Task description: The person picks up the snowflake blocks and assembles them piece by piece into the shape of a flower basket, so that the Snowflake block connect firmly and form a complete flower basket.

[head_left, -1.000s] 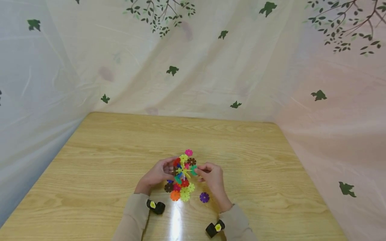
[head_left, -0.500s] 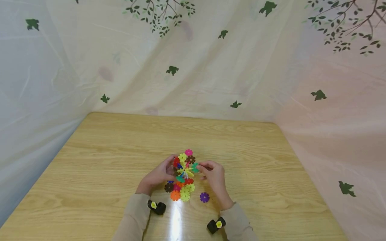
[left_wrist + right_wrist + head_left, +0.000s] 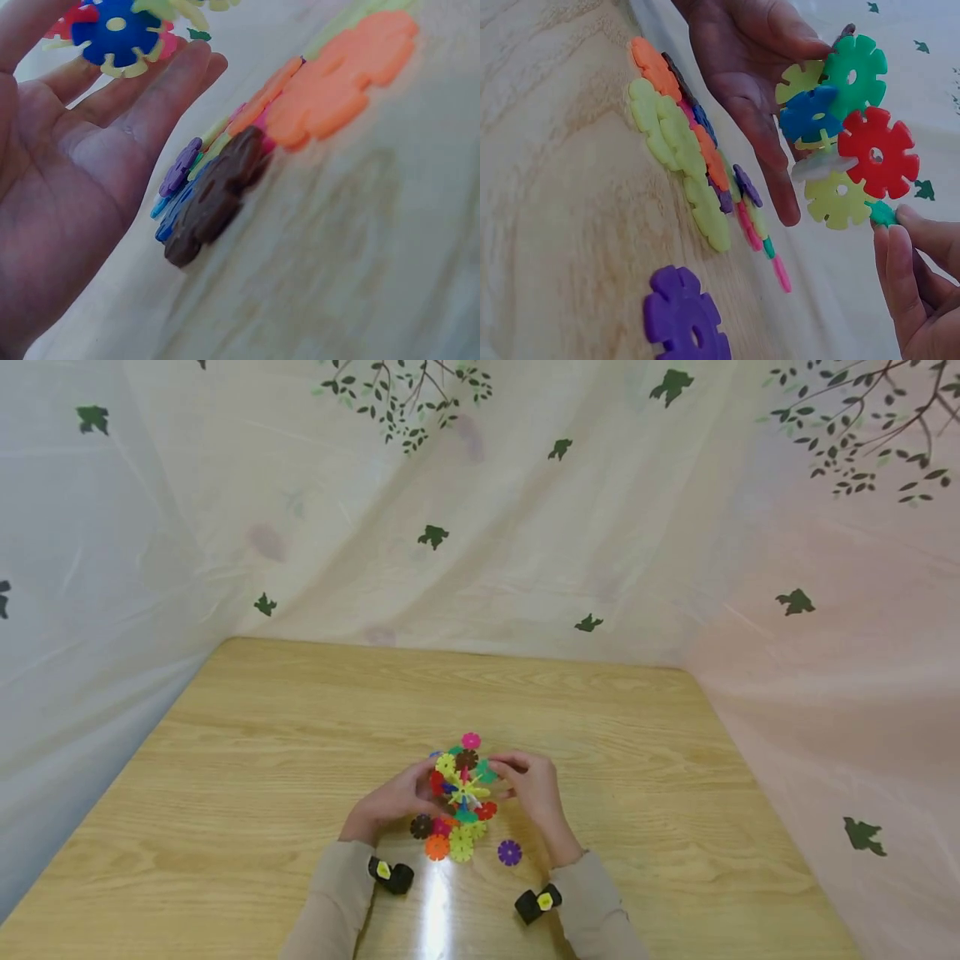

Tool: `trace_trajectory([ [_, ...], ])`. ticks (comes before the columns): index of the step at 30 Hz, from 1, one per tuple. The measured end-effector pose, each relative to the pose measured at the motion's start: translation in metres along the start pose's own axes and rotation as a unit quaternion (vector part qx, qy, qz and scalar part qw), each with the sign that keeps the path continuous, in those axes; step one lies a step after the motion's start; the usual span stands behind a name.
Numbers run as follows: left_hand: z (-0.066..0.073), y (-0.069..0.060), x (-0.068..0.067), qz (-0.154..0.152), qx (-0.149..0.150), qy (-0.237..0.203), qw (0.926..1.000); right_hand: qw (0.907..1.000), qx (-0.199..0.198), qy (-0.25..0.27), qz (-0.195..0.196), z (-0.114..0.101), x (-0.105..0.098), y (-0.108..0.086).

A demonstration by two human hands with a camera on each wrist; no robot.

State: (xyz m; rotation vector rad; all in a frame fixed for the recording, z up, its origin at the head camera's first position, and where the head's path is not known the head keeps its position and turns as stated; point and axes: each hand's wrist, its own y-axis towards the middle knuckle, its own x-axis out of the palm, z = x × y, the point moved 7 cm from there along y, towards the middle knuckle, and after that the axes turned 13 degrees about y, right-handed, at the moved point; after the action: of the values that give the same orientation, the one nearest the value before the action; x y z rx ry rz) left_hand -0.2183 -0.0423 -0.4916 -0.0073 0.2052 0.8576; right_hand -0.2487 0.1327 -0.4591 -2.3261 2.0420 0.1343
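Note:
A cluster of interlocked notched discs point(image 3: 463, 792), in yellow, red, blue, green and other colours, is held above the table between both hands. My left hand point(image 3: 393, 797) cups its left side, the thumb bent toward it; the left wrist view shows the left palm point(image 3: 67, 165) beneath a blue disc point(image 3: 116, 34). On the right, my right hand point(image 3: 536, 787) pinches a green disc point(image 3: 486, 771) at the cluster's edge. The right wrist view shows that small green disc point(image 3: 883, 214) between thumb and fingers, touching a yellow disc point(image 3: 838, 201), with a red disc point(image 3: 878, 152) above.
Loose discs lie on the wooden table point(image 3: 300, 735) under and beyond the cluster, including an orange disc point(image 3: 437, 847) and a pink one point(image 3: 471, 741). A purple disc point(image 3: 510, 852) lies apart at the right. A patterned cloth point(image 3: 495, 568) hangs behind the table.
The cluster has turned and shifted slightly right and toward the body, with its red discs in new positions. The right hand has moved up slightly, still pinching the green disc.

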Motion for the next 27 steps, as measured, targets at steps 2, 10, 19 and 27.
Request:
trace_trajectory([
  [2, 0.0, 0.0, 0.0, 0.0, -0.003, 0.001, 1.0, 1.0, -0.002, 0.002, -0.004, -0.001, 0.001, 0.001],
  [10, 0.001, 0.0, 0.0, -0.001, 0.003, -0.011, 0.9999, 1.0, 0.003, 0.005, -0.006, -0.006, 0.003, 0.0],
  [19, 0.004, -0.002, -0.003, 0.016, 0.035, -0.024, 0.999, 0.9986, 0.02, -0.014, -0.047, 0.006, -0.006, -0.002],
  [27, 0.002, -0.003, -0.01, 0.04, 0.037, 0.0, 0.9985, 0.9523, -0.001, -0.147, -0.267, 0.017, -0.008, -0.018],
])
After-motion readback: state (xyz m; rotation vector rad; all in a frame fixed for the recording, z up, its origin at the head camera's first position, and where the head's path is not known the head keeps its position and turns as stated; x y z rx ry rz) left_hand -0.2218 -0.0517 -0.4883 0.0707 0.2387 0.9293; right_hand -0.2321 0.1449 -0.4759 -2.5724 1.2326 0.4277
